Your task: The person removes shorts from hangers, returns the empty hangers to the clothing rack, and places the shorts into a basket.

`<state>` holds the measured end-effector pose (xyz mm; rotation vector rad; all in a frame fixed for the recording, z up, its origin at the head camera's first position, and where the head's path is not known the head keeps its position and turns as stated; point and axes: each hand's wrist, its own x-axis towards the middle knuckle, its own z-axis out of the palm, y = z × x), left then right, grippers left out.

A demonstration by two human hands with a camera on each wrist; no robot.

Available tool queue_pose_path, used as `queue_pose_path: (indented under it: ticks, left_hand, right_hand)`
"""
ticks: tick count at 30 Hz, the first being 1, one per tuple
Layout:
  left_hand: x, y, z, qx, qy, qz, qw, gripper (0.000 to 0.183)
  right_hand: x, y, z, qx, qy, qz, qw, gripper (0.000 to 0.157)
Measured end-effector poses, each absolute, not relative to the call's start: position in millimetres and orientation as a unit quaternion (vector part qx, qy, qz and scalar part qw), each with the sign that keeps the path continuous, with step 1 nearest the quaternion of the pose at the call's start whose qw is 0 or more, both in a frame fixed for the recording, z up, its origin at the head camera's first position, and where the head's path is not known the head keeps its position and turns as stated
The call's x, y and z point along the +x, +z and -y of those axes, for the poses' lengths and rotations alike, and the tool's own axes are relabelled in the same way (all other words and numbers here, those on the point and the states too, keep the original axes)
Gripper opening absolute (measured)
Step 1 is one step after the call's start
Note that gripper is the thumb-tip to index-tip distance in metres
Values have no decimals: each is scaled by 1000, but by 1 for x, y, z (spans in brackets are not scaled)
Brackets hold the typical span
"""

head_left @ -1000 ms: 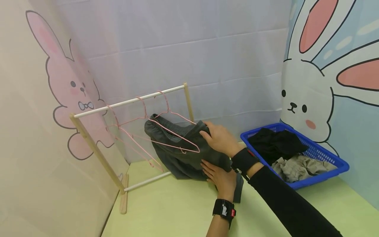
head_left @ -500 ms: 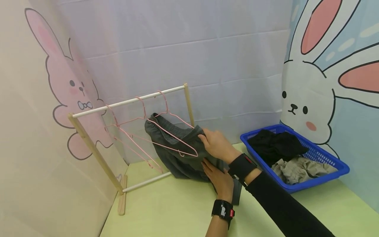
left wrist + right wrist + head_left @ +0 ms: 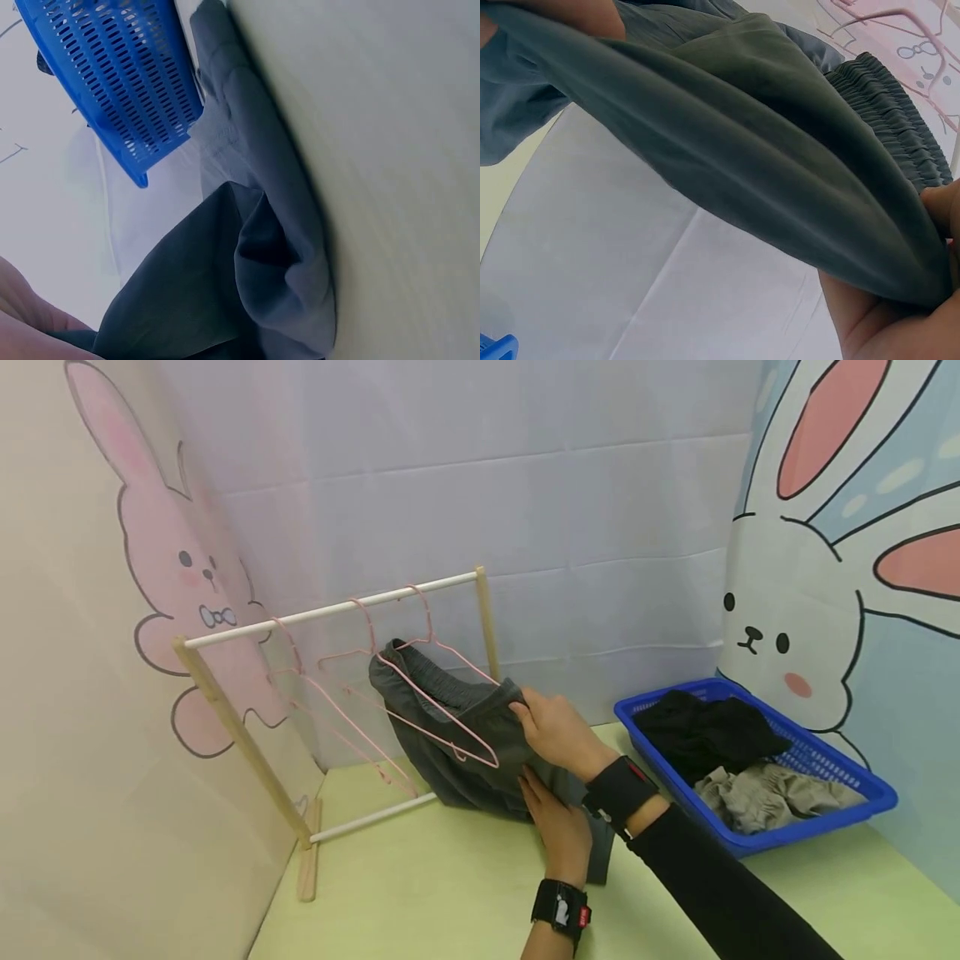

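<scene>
Dark grey pants (image 3: 480, 752) with an elastic waistband (image 3: 892, 120) hang at the rack's right end. The farthest pink hanger (image 3: 455, 652) reaches into the waist opening, its lower part hidden in the cloth. My right hand (image 3: 558, 731) pinches the right end of the waistband between thumb and fingers. Below it, my left hand (image 3: 562, 835) lies against the pants leg with fingers extended; in the left wrist view only part of a hand shows at the lower left. A leg of the pants (image 3: 255, 142) trails along the table. The middle pink hanger (image 3: 442, 714) overlaps the pants in the head view.
A wooden rack with a white top bar (image 3: 322, 612) stands at the left, with another pink hanger (image 3: 300, 672) near its left post (image 3: 240, 735). A blue basket (image 3: 825, 756) at the right holds black clothing (image 3: 705, 735) and beige clothing (image 3: 776, 793).
My right hand has drawn its end of the waistband slightly down. The middle hanger's near corner has swung lower. My left hand stays against the pants, nearly in place.
</scene>
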<state>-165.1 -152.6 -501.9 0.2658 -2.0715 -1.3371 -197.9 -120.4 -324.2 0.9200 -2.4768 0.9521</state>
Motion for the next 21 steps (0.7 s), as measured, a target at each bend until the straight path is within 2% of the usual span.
queue_pose_path:
  ticks: [13, 21]
  left_hand:
    - [-160, -492, 157, 96, -500, 801, 315, 91]
    - [-156, -481, 156, 83, -512, 800, 302, 89]
  right_hand:
    - [-198, -320, 123, 308, 337, 867, 199, 25]
    - [-198, -323, 121, 283, 353, 846, 282, 22]
